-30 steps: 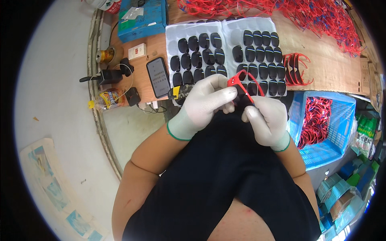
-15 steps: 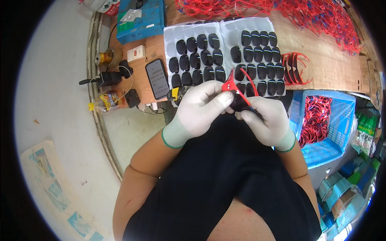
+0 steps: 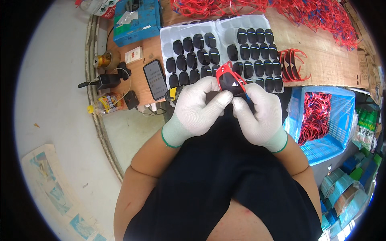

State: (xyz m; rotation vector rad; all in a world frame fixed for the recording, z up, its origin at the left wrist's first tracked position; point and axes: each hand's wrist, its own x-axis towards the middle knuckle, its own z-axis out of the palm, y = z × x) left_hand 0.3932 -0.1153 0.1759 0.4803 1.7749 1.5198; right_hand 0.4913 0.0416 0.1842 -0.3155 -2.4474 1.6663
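Note:
Both hands wear white gloves with green cuffs. My left hand [image 3: 198, 105] pinches one end of a pair of red sunglasses [image 3: 231, 82], its thumb at the lower edge of a dark lens. On the other side, my right hand [image 3: 259, 113] grips the same sunglasses, thumb bent close to the left thumb. A dark lens faces up between the hands; the gloves hide part of the frame. Just beyond lie white sheets [image 3: 223, 45] bearing rows of dark lenses [image 3: 192, 60].
Finished-looking red sunglasses [image 3: 292, 66] stand right of the sheets. Red frames [image 3: 317, 18] heap at the back. A blue crate [image 3: 341, 134] holds more red glasses at right. Left are a phone [image 3: 155, 79], blue box [image 3: 136, 24], tape measure [image 3: 173, 94] and bottle [image 3: 108, 103].
The sunglasses have turned so a dark lens faces up more fully. My right hand has shifted slightly left, and its thumb has come up beside the left thumb.

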